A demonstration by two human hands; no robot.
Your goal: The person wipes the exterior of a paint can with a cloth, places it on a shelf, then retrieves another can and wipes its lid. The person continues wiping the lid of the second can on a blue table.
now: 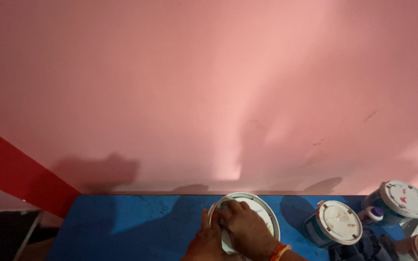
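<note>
Both hands pressing on white tub lid (262, 205) on blue table (136, 222): right hand (245, 227) spread flat, left hand (208, 241) curled at rim. Even pressure around rim seating it best.

Matt pink plastered wall (209, 87), smooth blue sheet (136, 222), glossy white plastic lids on paint cans (338, 222), crumpled dark cloth (364, 247).

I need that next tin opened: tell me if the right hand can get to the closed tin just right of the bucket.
Probably yes. The right hand rests on the bucket lid, and bare blue table lies between it and the closed tin.
</note>
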